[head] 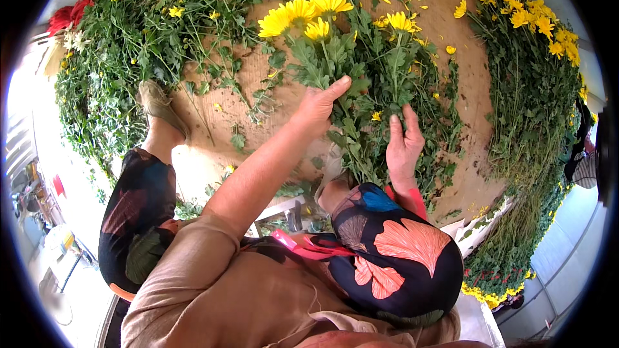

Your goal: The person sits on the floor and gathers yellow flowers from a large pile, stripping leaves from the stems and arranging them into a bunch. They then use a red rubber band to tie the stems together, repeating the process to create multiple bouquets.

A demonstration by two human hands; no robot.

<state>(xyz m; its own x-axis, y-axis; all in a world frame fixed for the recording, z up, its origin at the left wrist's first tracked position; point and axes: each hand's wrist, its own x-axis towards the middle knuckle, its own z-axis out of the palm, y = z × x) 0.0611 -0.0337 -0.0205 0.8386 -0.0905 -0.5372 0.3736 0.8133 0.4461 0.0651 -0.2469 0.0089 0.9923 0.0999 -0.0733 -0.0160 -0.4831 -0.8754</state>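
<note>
My left hand [320, 106] is closed around the leafy stems of a small bunch of yellow chrysanthemums [301, 12], whose blooms point away from me. To its right, my right hand [405, 142] pinches a single yellow chrysanthemum stem [397, 65] between thumb and fingers, low on its leafy part. Under and between both hands lie more green chrysanthemum stems [358, 147] with a few yellow blooms. The lower ends of the held stems are hidden among the leaves.
Brown cardboard [474, 130] covers the floor. A large heap of cut green stems [159, 43] lies at the left and top. Yellow chrysanthemums in a long stack [532, 87] line the right side. Red ribbons [72, 12] lie at the far upper left. My feet rest on either side of the cardboard's middle.
</note>
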